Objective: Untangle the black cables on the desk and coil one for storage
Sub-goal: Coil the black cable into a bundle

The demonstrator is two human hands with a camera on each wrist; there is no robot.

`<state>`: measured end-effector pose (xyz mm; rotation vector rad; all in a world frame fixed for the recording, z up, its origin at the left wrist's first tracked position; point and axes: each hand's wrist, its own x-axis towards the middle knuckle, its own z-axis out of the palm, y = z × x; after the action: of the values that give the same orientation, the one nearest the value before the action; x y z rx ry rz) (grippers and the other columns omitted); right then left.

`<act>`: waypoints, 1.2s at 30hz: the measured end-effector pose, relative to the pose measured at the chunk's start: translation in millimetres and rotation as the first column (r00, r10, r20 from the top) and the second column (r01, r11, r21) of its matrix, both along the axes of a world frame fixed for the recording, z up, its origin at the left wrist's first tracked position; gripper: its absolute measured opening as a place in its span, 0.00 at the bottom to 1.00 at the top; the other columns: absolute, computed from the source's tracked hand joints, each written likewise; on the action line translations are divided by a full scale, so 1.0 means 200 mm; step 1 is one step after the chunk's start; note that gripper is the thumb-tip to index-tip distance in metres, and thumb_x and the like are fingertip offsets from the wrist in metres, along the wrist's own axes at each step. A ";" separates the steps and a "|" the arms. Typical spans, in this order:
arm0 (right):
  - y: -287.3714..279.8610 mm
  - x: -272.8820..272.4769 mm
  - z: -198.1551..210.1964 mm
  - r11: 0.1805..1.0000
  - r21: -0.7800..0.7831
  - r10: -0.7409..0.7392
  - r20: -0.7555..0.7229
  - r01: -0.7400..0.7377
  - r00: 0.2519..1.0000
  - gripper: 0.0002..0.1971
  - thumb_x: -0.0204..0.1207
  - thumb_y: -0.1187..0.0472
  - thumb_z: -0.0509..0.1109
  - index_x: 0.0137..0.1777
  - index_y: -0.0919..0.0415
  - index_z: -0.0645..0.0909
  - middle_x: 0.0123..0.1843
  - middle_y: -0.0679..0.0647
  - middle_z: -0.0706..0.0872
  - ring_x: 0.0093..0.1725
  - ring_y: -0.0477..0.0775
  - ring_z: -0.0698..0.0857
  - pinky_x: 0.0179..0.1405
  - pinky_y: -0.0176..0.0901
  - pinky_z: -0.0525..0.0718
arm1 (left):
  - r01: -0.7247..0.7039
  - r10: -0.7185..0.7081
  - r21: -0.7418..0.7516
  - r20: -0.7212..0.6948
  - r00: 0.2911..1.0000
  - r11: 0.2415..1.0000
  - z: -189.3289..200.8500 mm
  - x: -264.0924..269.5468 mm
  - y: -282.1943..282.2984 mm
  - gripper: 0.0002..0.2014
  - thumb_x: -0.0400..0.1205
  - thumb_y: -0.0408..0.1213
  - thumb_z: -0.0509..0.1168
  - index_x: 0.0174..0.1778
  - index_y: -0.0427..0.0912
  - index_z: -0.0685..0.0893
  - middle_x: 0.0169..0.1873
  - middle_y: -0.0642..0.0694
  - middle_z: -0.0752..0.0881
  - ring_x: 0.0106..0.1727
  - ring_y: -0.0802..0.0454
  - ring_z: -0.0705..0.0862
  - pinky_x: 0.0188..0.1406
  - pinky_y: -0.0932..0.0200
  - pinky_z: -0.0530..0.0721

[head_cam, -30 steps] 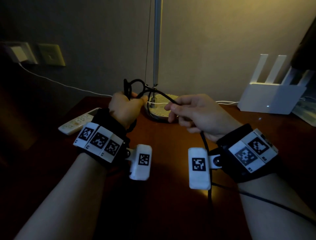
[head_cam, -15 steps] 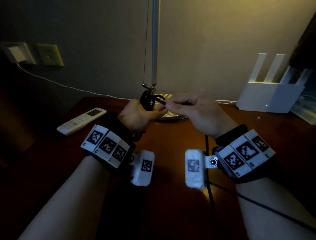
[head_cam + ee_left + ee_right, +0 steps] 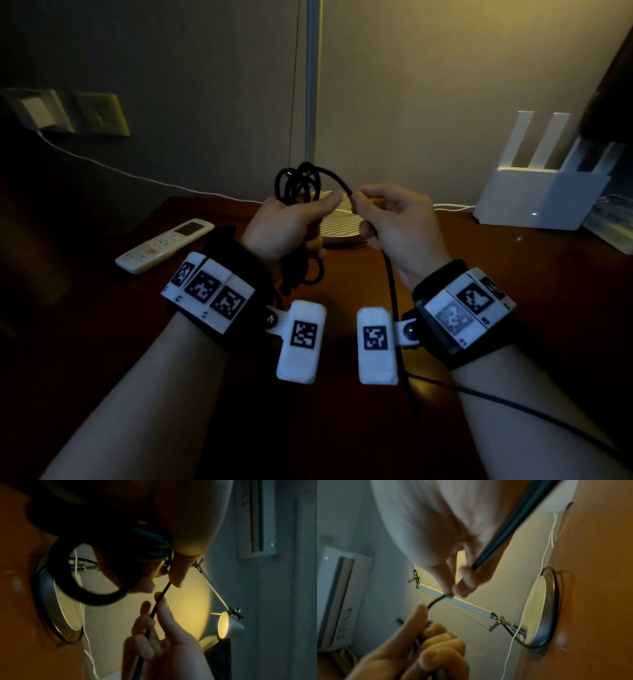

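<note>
Black cable (image 3: 310, 185) is above the desk (image 3: 513, 274), loops bunched in left hand (image 3: 281, 229) fist so they don't spring open, w/ right hand (image 3: 394, 222) pinching the free strand beside it, probably to feed next loop.

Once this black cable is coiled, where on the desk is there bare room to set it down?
The bare wood of the desk between the lamp base and the white router looks free. So does the patch in front of the remote. The middle is crowded: both hands, the coil and the trailing cable.
</note>
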<state>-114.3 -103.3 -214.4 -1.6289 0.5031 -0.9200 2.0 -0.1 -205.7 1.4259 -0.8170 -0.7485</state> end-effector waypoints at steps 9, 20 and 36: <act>0.07 0.03 -0.04 0.932 0.127 0.355 -0.120 -0.341 0.927 0.18 0.86 0.65 0.59 0.63 0.39 0.79 0.39 0.46 0.88 0.21 0.43 0.65 0.17 0.35 0.61 | -0.155 0.128 -0.077 -0.282 0.951 0.985 0.01 0.04 -0.02 0.19 0.78 0.54 0.68 0.33 0.41 0.79 0.26 0.45 0.79 0.25 0.50 0.79 0.27 0.60 0.81; 0.09 0.06 -0.05 0.830 -0.281 0.322 -0.465 -0.482 0.825 0.28 0.80 0.78 0.53 0.77 0.58 0.72 0.40 0.36 0.76 0.32 0.22 0.75 0.35 0.25 0.70 | -0.143 0.147 0.035 -0.314 0.938 0.989 -0.03 0.08 -0.03 0.16 0.76 0.46 0.72 0.49 0.36 0.85 0.40 0.40 0.85 0.40 0.46 0.87 0.45 0.51 0.87; 0.02 -0.04 0.01 0.783 0.062 0.562 -0.499 -0.619 0.660 0.43 0.79 0.71 0.68 0.83 0.41 0.49 0.52 0.56 0.90 0.43 0.46 0.88 0.43 0.41 0.85 | -0.531 0.382 -0.106 -0.579 0.720 0.841 0.00 0.20 -0.05 0.17 0.83 0.49 0.64 0.36 0.41 0.73 0.22 0.50 0.75 0.22 0.54 0.83 0.26 0.57 0.85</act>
<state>-121.9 -98.4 -211.7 -1.9685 0.2171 -0.0185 42.3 -10.5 -205.0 1.0260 -0.0898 -0.5740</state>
